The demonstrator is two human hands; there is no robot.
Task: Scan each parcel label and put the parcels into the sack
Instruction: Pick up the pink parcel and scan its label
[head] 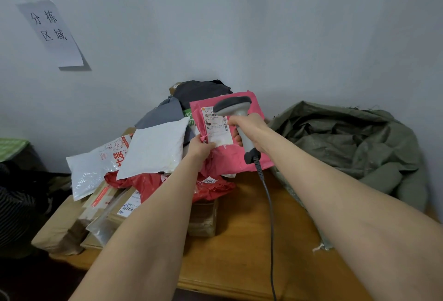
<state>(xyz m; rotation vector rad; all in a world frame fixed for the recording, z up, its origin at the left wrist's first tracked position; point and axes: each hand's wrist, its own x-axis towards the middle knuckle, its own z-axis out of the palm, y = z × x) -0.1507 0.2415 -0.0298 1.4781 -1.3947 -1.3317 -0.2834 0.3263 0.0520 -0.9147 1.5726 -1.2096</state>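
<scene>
Above the wooden tabletop [239, 233], the left hand [200, 147] pinches a floppy pink plastic mailer parcel [230, 159] by its edge. The right hand [251, 133] wraps round a grey corded scanner [233, 106] close over the white label [215, 124]. The limp bag may sag, spoiling the read. A crumpled olive sack [347, 138] lies right.

Paper sign [51, 32] — 分拣区域, label [215, 123] on pink parcel [225, 159] — starts "507 P"
</scene>
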